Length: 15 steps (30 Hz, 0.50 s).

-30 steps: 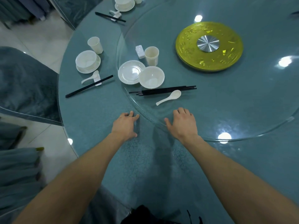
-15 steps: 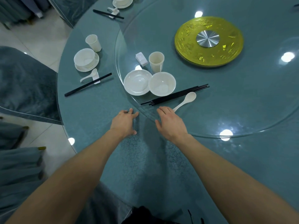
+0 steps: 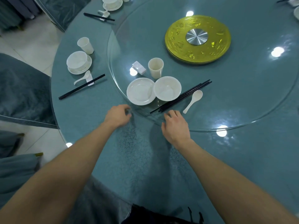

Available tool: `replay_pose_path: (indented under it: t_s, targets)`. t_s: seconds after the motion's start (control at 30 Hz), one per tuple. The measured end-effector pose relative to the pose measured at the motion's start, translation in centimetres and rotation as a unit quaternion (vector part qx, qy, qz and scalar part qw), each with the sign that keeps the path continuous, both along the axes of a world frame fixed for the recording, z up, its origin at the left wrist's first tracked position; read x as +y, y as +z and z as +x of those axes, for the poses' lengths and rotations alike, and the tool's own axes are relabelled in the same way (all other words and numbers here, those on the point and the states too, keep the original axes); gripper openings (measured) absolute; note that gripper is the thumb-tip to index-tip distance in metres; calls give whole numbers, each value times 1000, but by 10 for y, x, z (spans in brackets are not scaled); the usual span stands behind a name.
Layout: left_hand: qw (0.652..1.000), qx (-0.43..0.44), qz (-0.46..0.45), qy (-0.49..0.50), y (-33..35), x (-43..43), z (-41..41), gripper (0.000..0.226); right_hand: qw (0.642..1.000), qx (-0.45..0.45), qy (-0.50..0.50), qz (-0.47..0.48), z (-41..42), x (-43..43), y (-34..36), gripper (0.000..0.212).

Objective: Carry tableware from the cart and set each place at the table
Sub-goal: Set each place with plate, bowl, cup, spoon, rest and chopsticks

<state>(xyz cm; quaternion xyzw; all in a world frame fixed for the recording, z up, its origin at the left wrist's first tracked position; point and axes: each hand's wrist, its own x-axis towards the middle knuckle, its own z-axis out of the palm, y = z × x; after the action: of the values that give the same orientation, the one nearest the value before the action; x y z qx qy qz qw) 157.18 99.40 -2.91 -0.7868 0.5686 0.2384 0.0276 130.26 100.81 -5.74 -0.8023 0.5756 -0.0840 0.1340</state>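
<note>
On the glass turntable (image 3: 239, 101), near its front rim, stand a white plate (image 3: 140, 91), a white bowl (image 3: 167, 88) and a white cup (image 3: 155, 67). A small white rest (image 3: 138, 67), black chopsticks (image 3: 186, 94) and a white spoon (image 3: 194, 99) lie around them. My left hand (image 3: 117, 117) lies on the table at the rim, fingers loosely curled, holding nothing. My right hand (image 3: 175, 126) rests on the glass edge just below the chopstick tips.
A set place at the left has a bowl on a saucer (image 3: 79, 62), a cup (image 3: 85, 45), a spoon (image 3: 82, 78) and chopsticks (image 3: 80, 87). Another setting (image 3: 111, 4) lies farther back. A yellow disc (image 3: 178, 44) marks the table's centre. Covered chairs (image 3: 21, 88) stand at the left.
The tableware on the glass has swung nearer to me and to the right, the chopsticks turning with it. My right hand slid left along the rim; my left hand's fingers curled.
</note>
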Motion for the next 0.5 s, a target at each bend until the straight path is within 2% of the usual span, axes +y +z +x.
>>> replay_pose_path:
  t_s: [0.07, 0.17, 0.23, 0.5]
  targets:
    - [985, 68, -65, 144, 0, -10, -8, 29, 1000, -4, -20, -6, -4, 3, -1, 20]
    - [940, 159, -99, 287, -15, -27, -17, 51, 999, -1, -36, -7, -10, 4, -2, 17]
    - [922, 190, -98, 323, -23, -36, -24, 56, 999, 0, -47, -6, -15, 5, -1, 16]
    - [880, 244, -86, 399, -22, -48, -51, 20, 997, 1, -80, 6, -28, 3, 4, 17]
